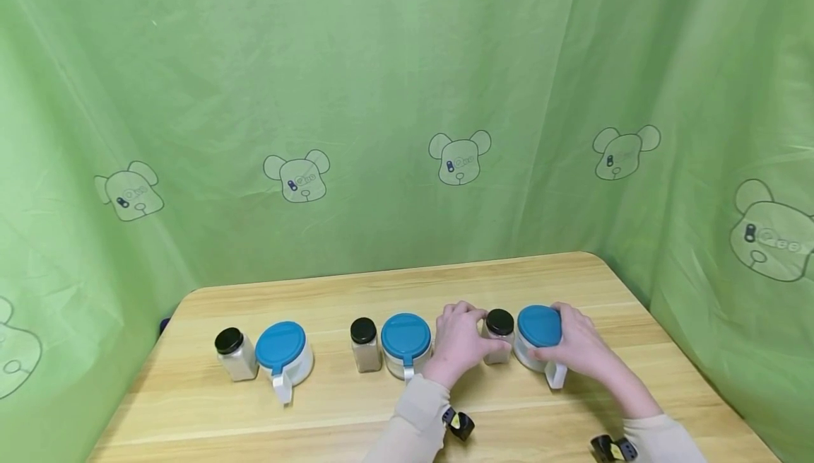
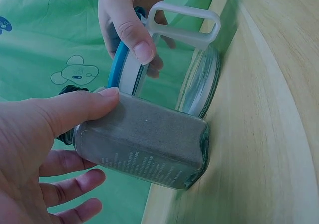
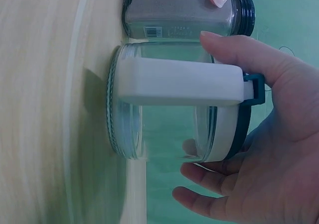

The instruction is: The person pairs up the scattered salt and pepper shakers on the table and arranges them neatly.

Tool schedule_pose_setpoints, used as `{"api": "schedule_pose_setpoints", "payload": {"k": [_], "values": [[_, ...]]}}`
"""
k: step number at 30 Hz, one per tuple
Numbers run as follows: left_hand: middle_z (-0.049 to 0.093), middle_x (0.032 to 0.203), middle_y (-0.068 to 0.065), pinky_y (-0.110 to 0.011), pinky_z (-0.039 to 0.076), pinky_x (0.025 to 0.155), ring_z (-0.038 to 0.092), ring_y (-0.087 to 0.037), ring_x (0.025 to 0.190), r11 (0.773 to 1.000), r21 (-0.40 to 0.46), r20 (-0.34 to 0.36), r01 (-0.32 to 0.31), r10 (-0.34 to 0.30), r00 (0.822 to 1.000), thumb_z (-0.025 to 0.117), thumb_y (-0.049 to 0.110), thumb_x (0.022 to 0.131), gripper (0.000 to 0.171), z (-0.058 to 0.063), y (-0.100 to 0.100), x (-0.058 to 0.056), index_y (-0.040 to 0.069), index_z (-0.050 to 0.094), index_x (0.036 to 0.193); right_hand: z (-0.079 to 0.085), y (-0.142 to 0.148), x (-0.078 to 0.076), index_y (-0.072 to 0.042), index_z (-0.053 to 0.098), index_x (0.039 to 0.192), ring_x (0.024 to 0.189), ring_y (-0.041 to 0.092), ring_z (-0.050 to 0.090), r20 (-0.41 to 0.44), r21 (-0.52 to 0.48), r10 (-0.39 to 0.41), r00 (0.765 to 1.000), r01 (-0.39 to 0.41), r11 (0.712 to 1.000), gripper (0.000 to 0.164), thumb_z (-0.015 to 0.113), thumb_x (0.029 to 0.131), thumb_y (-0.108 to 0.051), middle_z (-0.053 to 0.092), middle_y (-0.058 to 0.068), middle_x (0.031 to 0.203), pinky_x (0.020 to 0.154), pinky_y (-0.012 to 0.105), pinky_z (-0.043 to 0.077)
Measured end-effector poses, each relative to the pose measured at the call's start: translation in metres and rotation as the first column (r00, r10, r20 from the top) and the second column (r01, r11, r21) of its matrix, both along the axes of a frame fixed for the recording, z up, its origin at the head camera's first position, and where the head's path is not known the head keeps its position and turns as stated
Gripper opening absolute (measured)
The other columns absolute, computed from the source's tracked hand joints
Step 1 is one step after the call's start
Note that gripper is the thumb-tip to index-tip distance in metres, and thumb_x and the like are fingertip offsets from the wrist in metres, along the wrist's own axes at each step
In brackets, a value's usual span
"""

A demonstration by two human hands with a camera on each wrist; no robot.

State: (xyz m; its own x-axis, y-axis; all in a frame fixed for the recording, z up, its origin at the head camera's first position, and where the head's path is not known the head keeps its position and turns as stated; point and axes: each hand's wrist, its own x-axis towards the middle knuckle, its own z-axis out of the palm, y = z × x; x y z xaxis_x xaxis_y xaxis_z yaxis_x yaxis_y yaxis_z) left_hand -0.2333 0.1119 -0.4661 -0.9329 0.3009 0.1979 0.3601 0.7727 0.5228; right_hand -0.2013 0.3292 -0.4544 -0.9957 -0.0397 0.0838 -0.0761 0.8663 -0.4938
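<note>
Left hand (image 1: 459, 341) grips the spice bottle (image 1: 499, 336), fingers curled round it; right hand (image 1: 575, 344) clasps the adjoining blue-lidded jar (image 1: 539, 339) near the tabletop's (image 1: 394, 420) right edge. Another lidded jar (image 1: 406, 344) stands just left of the left hand; bare wood lies toward the near edge.

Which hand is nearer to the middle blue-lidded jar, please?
Left. The left hand sits just right of the middle blue-lidded jar, holding a spice bottle; the right hand is farther right.
</note>
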Motion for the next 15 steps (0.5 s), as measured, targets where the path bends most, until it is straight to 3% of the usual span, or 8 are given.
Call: {"api": "schedule_pose_setpoints", "payload": {"k": [15], "values": [[0.061,0.124,0.003,-0.037,0.042,0.099,0.051,-0.017,0.114,1.000,0.002,0.030,0.003,-0.003,1.000,0.078,0.059,0.072,0.061,-0.0008,0.0011,0.0001,0.023,0.066,0.119,0.0019,0.0007,0.0015,0.014,0.027,0.141,0.113,0.054,0.044,0.019,0.004,0.048,0.999,-0.048,0.999,0.105,0.084,0.070,-0.038,0.043,0.040,0.131,0.084,0.065,0.047]]}}
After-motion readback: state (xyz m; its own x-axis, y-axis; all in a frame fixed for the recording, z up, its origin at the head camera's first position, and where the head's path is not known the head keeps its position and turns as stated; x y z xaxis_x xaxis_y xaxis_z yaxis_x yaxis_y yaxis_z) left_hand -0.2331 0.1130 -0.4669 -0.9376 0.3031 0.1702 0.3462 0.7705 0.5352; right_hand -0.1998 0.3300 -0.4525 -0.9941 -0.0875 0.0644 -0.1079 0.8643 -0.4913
